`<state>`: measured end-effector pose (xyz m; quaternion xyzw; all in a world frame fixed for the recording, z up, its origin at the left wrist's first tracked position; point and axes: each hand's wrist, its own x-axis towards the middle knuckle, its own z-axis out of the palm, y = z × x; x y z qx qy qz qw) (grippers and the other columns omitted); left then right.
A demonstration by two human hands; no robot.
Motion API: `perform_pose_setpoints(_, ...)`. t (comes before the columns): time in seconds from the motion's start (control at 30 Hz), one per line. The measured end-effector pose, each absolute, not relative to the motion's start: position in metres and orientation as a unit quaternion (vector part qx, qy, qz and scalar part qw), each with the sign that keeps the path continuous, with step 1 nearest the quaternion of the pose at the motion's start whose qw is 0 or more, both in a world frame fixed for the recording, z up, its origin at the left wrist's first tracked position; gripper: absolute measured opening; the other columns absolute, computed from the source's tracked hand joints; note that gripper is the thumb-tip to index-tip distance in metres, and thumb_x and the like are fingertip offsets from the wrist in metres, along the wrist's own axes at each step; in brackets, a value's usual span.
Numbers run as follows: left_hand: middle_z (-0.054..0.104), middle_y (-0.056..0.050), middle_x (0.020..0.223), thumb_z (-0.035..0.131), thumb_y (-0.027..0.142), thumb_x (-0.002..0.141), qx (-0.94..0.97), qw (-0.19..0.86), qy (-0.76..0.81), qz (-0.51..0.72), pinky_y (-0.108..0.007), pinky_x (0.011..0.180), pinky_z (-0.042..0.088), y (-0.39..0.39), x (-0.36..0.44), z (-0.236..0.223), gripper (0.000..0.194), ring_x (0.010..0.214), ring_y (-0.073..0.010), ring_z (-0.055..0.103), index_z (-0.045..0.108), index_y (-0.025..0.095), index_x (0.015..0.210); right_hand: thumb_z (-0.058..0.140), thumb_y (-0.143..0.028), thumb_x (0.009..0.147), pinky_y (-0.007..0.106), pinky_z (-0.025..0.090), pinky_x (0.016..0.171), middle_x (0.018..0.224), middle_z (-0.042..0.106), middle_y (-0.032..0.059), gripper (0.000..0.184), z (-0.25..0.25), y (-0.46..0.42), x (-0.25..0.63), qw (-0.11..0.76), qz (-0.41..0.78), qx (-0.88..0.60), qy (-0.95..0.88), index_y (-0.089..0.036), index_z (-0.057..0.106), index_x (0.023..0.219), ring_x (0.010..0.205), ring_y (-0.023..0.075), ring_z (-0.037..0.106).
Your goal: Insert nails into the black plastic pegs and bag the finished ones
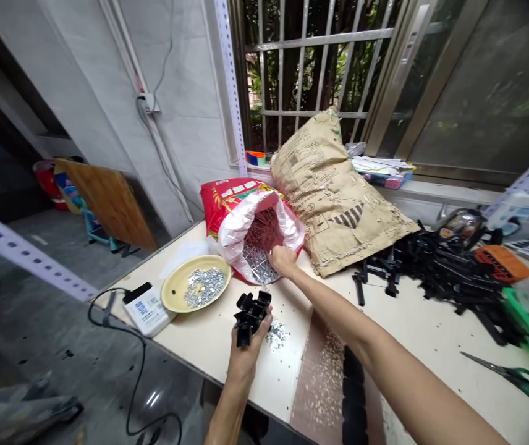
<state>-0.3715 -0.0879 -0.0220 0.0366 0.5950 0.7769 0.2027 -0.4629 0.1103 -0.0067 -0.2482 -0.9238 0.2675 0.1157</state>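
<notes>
My left hand (246, 357) is closed around a cluster of black plastic parts (250, 316), held above the front of the table. At the mouth of a red bag (215, 207) with a white lining is my right hand (283, 261), its fingers curled in and partly hidden. Thin silver metal pieces (256, 264) lie in the bag's opening beside those fingers, and reddish-brown thin pieces (264, 227) fill the space behind. Whatever the right fingers pinch is too small to make out. Small silver bits (277, 334) are scattered on the table near my left hand.
A yellow dish (172, 296) of small silver discs stands left of the bag, beside a white box (148, 312) with a cable. Behind leans a large brown sack (334, 198). Black parts (454, 266) are heaped at right, near scissors (510, 374) and a green basket (528, 334).
</notes>
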Motion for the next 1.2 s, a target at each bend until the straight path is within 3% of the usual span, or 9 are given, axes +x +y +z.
perform_pose_setpoints(0.07,0.074,-0.011,0.094,0.081,0.029,0.058,0.041,0.208,0.598,0.773,-0.038,0.095,0.045,-0.085,-0.368,-0.023,0.037,0.098,-0.0272,0.066,0.073,0.014,0.090,0.054,-0.035,0.090,0.037,0.050,0.080,0.105,0.061,0.0063,0.028,-0.004,0.109,-0.465,0.114,0.274,-0.279,-0.913,-0.013,0.059,0.106,0.094,0.0204,0.060)
perform_pose_setpoints(0.2,0.073,-0.011,0.096,0.080,0.028,0.059,0.042,0.207,0.593,0.777,-0.037,0.095,0.045,-0.086,-0.367,-0.027,0.038,0.099,-0.0258,0.066,0.073,0.014,0.093,0.051,-0.026,0.088,0.033,0.047,0.079,0.091,0.066,0.0075,0.020,0.012,0.104,-0.452,0.134,0.310,-0.274,-0.901,-0.012,0.065,0.091,0.090,0.0208,0.061)
perform_pose_setpoints(0.37,0.073,-0.012,0.095,0.080,0.028,0.058,0.020,0.197,0.589,0.783,-0.034,0.090,0.047,-0.095,-0.377,-0.031,0.038,0.097,-0.0249,0.066,0.072,0.013,0.092,0.048,-0.029,0.088,0.028,0.047,0.080,0.097,0.065,0.0048,0.040,0.046,0.089,-0.392,0.315,0.444,-0.105,-0.832,-0.018,0.046,0.127,0.087,0.0144,0.061)
perform_pose_setpoints(0.5,0.074,-0.012,0.092,0.081,0.029,0.056,0.030,0.205,0.590,0.781,-0.033,0.084,0.050,-0.093,-0.380,-0.030,0.039,0.090,-0.0244,0.068,0.073,0.013,0.089,0.054,-0.036,0.086,0.026,0.050,0.072,0.087,0.063,0.0028,0.031,0.056,0.071,-0.349,0.339,0.540,-0.029,-0.770,-0.020,0.050,0.113,0.078,0.0134,0.061)
perform_pose_setpoints(0.7,0.074,-0.011,0.091,0.078,0.032,0.061,0.109,0.198,0.637,0.737,-0.036,0.088,0.048,-0.087,-0.375,-0.021,0.034,0.091,-0.0265,0.067,0.073,0.015,0.090,0.056,-0.030,0.087,0.025,0.051,0.076,0.090,0.065,0.0022,0.019,0.042,0.058,-0.332,0.337,0.519,0.000,-0.786,-0.020,0.055,0.103,0.082,0.0128,0.063)
perform_pose_setpoints(0.87,0.074,-0.010,0.093,0.081,0.030,0.057,0.120,0.191,0.665,0.712,-0.036,0.088,0.049,-0.081,-0.373,-0.015,0.038,0.092,-0.0278,0.067,0.073,0.017,0.092,0.051,-0.034,0.090,0.028,0.046,0.088,0.103,0.065,0.0032,0.023,0.039,0.082,-0.310,0.299,0.413,0.011,-0.860,-0.022,0.057,0.109,0.096,0.0142,0.060)
perform_pose_setpoints(1.0,0.072,-0.008,0.101,0.080,0.031,0.060,0.122,0.205,0.657,0.715,-0.037,0.097,0.045,-0.074,-0.373,-0.019,0.043,0.104,-0.0270,0.064,0.071,0.018,0.099,0.043,-0.032,0.095,0.034,0.039,0.096,0.108,0.065,0.0074,0.025,0.016,0.153,-0.278,0.266,0.217,-0.129,-0.930,-0.019,0.062,0.105,0.107,0.0181,0.054)
perform_pose_setpoints(1.1,0.072,-0.008,0.101,0.079,0.033,0.061,0.125,0.204,0.665,0.708,-0.039,0.099,0.043,-0.069,-0.370,-0.018,0.044,0.105,-0.0269,0.063,0.070,0.018,0.102,0.056,-0.032,0.088,0.052,0.024,0.105,0.127,0.057,0.0081,0.023,-0.014,0.210,-0.247,0.150,0.030,-0.150,-0.977,-0.022,0.065,0.106,0.127,0.0283,0.038)
perform_pose_setpoints(1.2,0.073,-0.010,0.099,0.080,0.033,0.060,0.126,0.209,0.673,0.698,-0.039,0.098,0.044,-0.066,-0.368,-0.016,0.042,0.104,-0.0279,0.063,0.071,0.016,0.098,0.048,-0.027,0.092,0.059,0.007,0.108,0.138,0.047,0.0051,0.031,-0.039,0.256,-0.218,0.126,-0.088,-0.105,-0.982,-0.026,0.058,0.121,0.137,0.0274,0.023)
